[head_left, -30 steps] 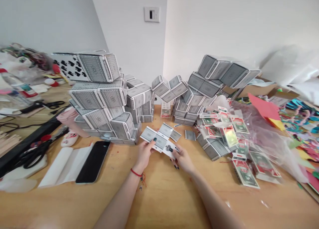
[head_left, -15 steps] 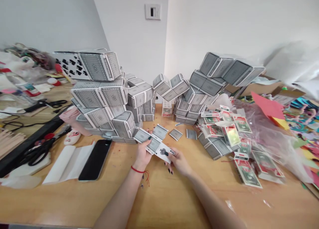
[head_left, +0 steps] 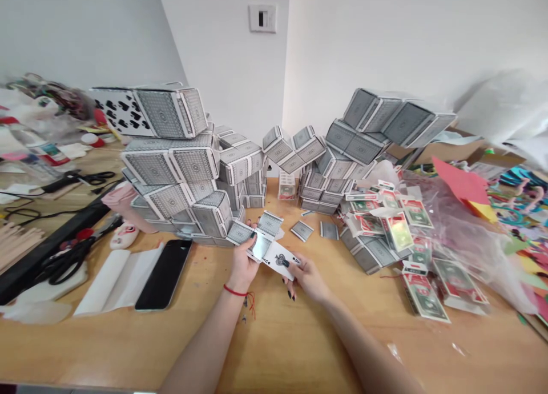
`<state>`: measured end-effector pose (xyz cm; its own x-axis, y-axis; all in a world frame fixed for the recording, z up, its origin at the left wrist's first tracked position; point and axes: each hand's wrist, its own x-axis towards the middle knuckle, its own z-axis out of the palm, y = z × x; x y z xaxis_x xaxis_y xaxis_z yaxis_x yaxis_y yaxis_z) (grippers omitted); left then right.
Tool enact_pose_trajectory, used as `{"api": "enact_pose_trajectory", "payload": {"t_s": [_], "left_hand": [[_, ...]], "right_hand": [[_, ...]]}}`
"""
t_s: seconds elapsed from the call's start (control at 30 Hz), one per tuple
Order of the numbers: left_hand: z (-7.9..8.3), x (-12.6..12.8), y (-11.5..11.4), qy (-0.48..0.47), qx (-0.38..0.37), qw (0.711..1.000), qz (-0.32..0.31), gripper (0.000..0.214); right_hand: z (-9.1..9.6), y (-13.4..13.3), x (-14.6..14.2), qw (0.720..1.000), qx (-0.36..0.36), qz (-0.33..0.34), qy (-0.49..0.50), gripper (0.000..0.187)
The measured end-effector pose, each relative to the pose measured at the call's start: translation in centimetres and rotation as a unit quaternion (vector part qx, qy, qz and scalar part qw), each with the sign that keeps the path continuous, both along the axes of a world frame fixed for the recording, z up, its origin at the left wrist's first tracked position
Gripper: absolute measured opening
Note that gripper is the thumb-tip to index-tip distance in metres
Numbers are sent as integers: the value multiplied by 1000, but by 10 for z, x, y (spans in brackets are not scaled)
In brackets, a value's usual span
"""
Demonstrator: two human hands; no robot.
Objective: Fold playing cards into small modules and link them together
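Grey-backed playing cards (head_left: 269, 223) joined in an angled piece sit in my left hand (head_left: 244, 264), its thumb pressing on top and its fingers underneath. A face-up ace of spades (head_left: 274, 258) is pinched by my right hand (head_left: 307, 278) at its lower right end. The ace's other end meets the cards in my left hand; whether it is tucked in I cannot tell. Two grey folded cards, one left (head_left: 302, 230) and one right (head_left: 329, 230), lie on the table just beyond. Dark nails show on both hands.
Stacked card blocks rise at left (head_left: 175, 160) and right (head_left: 363, 125), with a V-shaped pair (head_left: 293, 148) between. Red-green card boxes (head_left: 423, 294) pile up at right. A black phone (head_left: 164, 275), white paper (head_left: 115, 282) and black scissors (head_left: 71, 260) lie at left.
My left hand and its cards have shifted slightly left and tilted, so the middle card catches the light. More of the ace shows between the hands. My right hand has barely moved.
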<state>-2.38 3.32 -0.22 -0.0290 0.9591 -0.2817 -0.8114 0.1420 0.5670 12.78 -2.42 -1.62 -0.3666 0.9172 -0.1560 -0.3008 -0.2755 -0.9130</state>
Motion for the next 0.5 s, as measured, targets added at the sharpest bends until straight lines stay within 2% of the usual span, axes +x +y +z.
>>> {"api": "enact_pose_trajectory", "payload": {"t_s": [0.27, 0.5], "left_hand": [[2, 5, -3, -21, 24, 999, -3, 40], [4, 11, -9, 28, 53, 998, -13, 43]], "right_hand": [[5, -1, 2, 1000, 12, 9, -16, 32], [1, 2, 6, 998, 25, 4, -61, 33]]}}
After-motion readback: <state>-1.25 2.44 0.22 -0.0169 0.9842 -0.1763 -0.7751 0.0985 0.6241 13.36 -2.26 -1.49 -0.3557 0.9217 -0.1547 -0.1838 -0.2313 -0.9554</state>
